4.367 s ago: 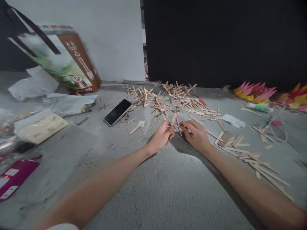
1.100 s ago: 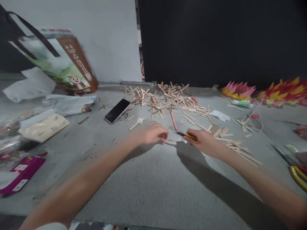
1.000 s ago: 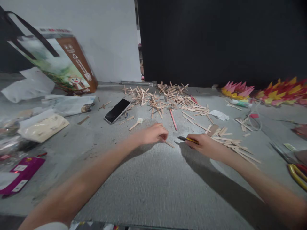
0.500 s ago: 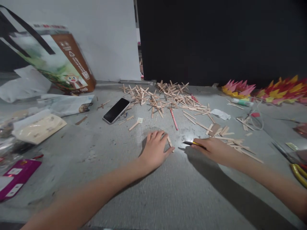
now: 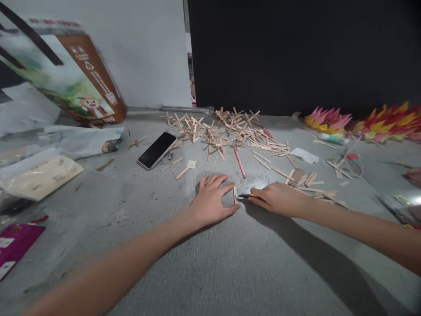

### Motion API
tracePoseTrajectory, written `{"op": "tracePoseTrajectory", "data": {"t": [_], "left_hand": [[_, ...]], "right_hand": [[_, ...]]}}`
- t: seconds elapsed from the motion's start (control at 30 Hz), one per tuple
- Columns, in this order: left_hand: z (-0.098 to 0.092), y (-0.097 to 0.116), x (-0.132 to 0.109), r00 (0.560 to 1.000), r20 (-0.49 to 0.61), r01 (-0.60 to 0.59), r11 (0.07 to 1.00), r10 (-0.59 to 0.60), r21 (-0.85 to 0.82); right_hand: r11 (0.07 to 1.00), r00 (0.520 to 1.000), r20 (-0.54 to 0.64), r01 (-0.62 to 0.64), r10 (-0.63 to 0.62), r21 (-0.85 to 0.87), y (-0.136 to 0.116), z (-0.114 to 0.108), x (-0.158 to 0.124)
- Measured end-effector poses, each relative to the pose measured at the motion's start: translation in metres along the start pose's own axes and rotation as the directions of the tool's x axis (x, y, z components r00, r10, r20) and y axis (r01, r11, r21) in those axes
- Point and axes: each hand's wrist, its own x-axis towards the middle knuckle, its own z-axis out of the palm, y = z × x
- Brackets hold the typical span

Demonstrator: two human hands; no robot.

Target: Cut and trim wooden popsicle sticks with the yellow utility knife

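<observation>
My left hand (image 5: 212, 201) rests on the grey table, thumb and forefinger pinching the two ends of a short wooden craft stick (image 5: 235, 194). A small dark notch or mark shows on the stick. In my right hand (image 5: 278, 199) is a yellow and black craft knife (image 5: 246, 195), its blade pointing left. The blade tip is at the right side of the stick; whether it touches the wood I cannot tell. Beyond my hands lies a red patterned pencil (image 5: 240, 162), and a heap of wooden sticks (image 5: 230, 131), many joined into crosses, spreads behind it.
A phone (image 5: 157, 150) lies beyond my left hand. At the left are a printed carrier bag (image 5: 72, 79), plastic packets (image 5: 49, 175) and a purple pouch (image 5: 19, 245). Folded paper flowers (image 5: 329, 120) stand back right. Another person's hand (image 5: 413, 176) shows at the right edge, near scissors (image 5: 390, 208).
My right hand has moved left, bringing the knife tip from apart to beside the stick. The stick now stands straighter between my left thumb and forefinger. The view has shifted slightly.
</observation>
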Motion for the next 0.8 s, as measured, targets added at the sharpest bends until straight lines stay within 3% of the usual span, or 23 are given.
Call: {"op": "tracePoseTrajectory", "data": {"t": [0.57, 0.8], "left_hand": [[0.000, 0.000, -0.001, 1.000, 0.010, -0.003, 1.000, 0.003, 0.031], [-0.002, 0.002, -0.001, 1.000, 0.011, -0.004, 0.997, 0.003, 0.074]], "right_hand": [[0.998, 0.999, 0.027, 0.033, -0.031, -0.062, -0.001, -0.004, 0.005], [0.982, 0.997, 0.076, 0.011, 0.003, -0.188, -0.011, -0.025, 0.009]]}}
